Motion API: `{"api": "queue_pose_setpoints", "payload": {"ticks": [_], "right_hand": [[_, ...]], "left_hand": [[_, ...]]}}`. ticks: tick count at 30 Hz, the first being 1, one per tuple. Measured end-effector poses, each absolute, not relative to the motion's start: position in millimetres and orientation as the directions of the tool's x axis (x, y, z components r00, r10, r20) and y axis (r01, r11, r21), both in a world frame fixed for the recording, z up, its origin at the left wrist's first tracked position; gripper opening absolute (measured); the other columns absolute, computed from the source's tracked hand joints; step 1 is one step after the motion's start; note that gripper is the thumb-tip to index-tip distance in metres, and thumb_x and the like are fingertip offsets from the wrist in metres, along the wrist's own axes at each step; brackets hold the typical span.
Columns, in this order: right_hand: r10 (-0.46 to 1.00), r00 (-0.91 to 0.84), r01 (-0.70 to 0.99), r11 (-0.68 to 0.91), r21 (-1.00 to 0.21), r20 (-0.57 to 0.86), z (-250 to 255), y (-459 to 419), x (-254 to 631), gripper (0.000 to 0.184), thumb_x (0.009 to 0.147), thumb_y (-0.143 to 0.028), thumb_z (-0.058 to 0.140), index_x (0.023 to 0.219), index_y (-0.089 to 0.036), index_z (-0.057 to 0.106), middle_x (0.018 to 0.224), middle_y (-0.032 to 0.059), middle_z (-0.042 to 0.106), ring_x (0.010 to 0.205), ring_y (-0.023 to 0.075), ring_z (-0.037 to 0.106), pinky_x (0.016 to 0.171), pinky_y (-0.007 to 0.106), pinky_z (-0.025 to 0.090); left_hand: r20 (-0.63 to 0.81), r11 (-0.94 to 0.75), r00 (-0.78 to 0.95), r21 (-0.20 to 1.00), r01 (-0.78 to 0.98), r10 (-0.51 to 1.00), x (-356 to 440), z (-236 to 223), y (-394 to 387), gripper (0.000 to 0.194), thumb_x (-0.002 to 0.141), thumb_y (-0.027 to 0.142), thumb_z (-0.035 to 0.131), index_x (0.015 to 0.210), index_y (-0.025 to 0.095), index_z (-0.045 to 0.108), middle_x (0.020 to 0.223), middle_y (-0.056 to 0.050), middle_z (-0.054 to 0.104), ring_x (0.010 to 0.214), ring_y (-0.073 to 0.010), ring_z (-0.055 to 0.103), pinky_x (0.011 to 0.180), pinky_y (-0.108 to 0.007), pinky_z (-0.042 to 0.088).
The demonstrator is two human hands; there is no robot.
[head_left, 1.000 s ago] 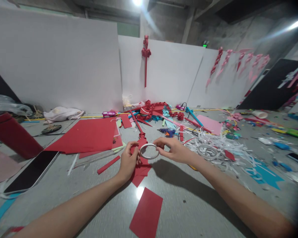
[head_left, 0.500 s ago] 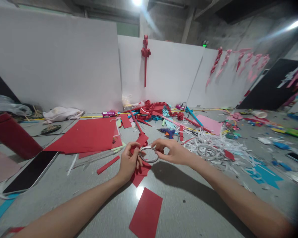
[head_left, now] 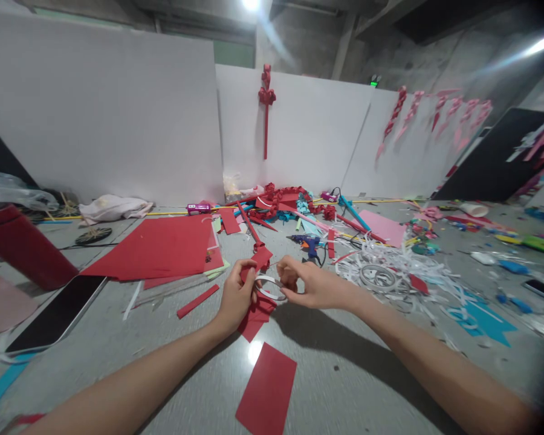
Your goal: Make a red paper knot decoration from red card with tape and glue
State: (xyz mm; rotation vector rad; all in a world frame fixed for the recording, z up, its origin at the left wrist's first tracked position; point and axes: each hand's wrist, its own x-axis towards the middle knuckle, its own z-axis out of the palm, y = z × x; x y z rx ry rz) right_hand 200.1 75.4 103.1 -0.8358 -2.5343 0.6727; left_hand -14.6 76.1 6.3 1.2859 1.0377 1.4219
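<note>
Fingers of left hand (head_left: 236,297) pinched on near-left rim of tape ring (head_left: 269,287), same hand clamping folded red paper piece (head_left: 256,305) beneath. Right hand (head_left: 309,286) curled, thumb and forefinger gripping ring's far-right rim. Ring tilted, nearly edge-on, held between both hands just above grey floor (head_left: 344,368). Loose red card (head_left: 266,389) nearer than ring, well apart. Blue glue gun (head_left: 306,242) beyond ring. Second tape roll (head_left: 379,276) right of ring, amid white paper shreds. Phone (head_left: 57,316) far left of ring.
</note>
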Motion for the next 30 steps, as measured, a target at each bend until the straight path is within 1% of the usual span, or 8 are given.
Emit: {"api": "queue_pose_setpoints", "payload": {"ticks": [2, 4, 10, 15, 21, 23, 27, 30], "right_hand": [[0.624, -0.751, 0.426, 0.708, -0.563, 0.216, 102.0, 75.8, 200.1, 0.035, 0.095, -0.022, 0.058, 0.129, -0.022, 0.048, 0.085, -0.0001, 0.067, 0.072, 0.0142, 0.062, 0.069, 0.026, 0.048], [0.6, -0.768, 0.409, 0.729, -0.549, 0.224, 101.0, 76.8, 200.3, 0.032, 0.097, -0.021, 0.056, 0.129, -0.023, 0.051, 0.083, -0.0009, 0.067, 0.072, 0.014, 0.062, 0.071, 0.027, 0.048], [0.573, -0.761, 0.363, 0.765, -0.532, 0.304, 99.5, 78.4, 200.2, 0.01, 0.097, -0.023, 0.059, 0.106, -0.021, 0.056, 0.086, 0.0011, 0.065, 0.074, 0.0133, 0.06, 0.069, 0.026, 0.047], [0.558, -0.773, 0.355, 0.774, -0.524, 0.301, 97.8, 78.9, 199.4, 0.027, 0.1, -0.024, 0.056, 0.127, -0.022, 0.055, 0.086, 0.0006, 0.067, 0.072, 0.0132, 0.061, 0.071, 0.027, 0.049], [0.561, -0.756, 0.368, 0.79, -0.489, 0.337, 96.7, 78.9, 200.2, 0.009, 0.099, -0.026, 0.058, 0.106, -0.02, 0.059, 0.088, 0.0028, 0.067, 0.074, 0.0135, 0.061, 0.069, 0.026, 0.048], [0.579, -0.743, 0.378, 0.777, -0.503, 0.337, 96.7, 78.3, 200.0, 0.014, 0.099, -0.026, 0.059, 0.111, -0.02, 0.057, 0.088, 0.0025, 0.067, 0.074, 0.0138, 0.061, 0.068, 0.026, 0.048], [0.571, -0.76, 0.363, 0.769, -0.526, 0.31, 96.2, 78.3, 198.9, 0.032, 0.101, -0.027, 0.056, 0.133, -0.023, 0.053, 0.093, 0.0027, 0.071, 0.076, 0.0141, 0.064, 0.072, 0.027, 0.05], [0.556, -0.761, 0.354, 0.788, -0.503, 0.335, 95.0, 79.4, 198.9, 0.02, 0.102, -0.029, 0.055, 0.12, -0.023, 0.061, 0.095, 0.0039, 0.071, 0.077, 0.014, 0.064, 0.073, 0.027, 0.051]], "left_hand": [[0.209, -0.211, -0.03, 0.972, -0.104, 0.977, -14.5, 6.3, 76.3, 0.036, 0.096, 0.053, 0.058, 0.114, 0.022, 0.055, 0.064, 0.006, 0.06, 0.038, -0.0072, 0.048, 0.036, -0.015, 0.036], [0.206, -0.208, -0.035, 0.972, -0.111, 0.978, -14.3, 6.2, 76.4, 0.035, 0.096, 0.052, 0.058, 0.114, 0.022, 0.055, 0.065, 0.006, 0.06, 0.038, -0.0068, 0.048, 0.036, -0.015, 0.036], [0.182, -0.181, -0.01, 0.972, -0.147, 0.983, -14.0, 6.6, 76.7, 0.035, 0.096, 0.051, 0.058, 0.114, 0.022, 0.053, 0.066, 0.006, 0.062, 0.037, -0.0071, 0.048, 0.035, -0.015, 0.034], [0.172, -0.171, -0.013, 0.97, -0.17, 0.985, -14.8, 6.6, 77.2, 0.035, 0.095, 0.052, 0.06, 0.113, 0.023, 0.052, 0.066, 0.006, 0.063, 0.04, -0.0075, 0.05, 0.038, -0.016, 0.038], [0.162, -0.161, -0.009, 0.972, -0.171, 0.987, -14.8, 6.9, 77.8, 0.036, 0.094, 0.053, 0.06, 0.113, 0.023, 0.052, 0.067, 0.005, 0.064, 0.039, -0.0077, 0.05, 0.036, -0.016, 0.036], [0.161, -0.161, -0.012, 0.971, -0.175, 0.987, -14.6, 7.5, 77.7, 0.036, 0.094, 0.053, 0.06, 0.112, 0.023, 0.051, 0.066, 0.006, 0.063, 0.038, -0.0076, 0.049, 0.036, -0.016, 0.035], [0.153, -0.155, -0.023, 0.972, -0.175, 0.988, -14.4, 8.9, 77.0, 0.036, 0.094, 0.052, 0.06, 0.112, 0.023, 0.051, 0.066, 0.006, 0.062, 0.04, -0.0077, 0.05, 0.038, -0.016, 0.037], [0.148, -0.15, -0.02, 0.973, -0.174, 0.989, -14.0, 10.0, 76.4, 0.036, 0.094, 0.052, 0.06, 0.112, 0.023, 0.051, 0.066, 0.006, 0.062, 0.039, -0.0075, 0.049, 0.037, -0.016, 0.036]]}}
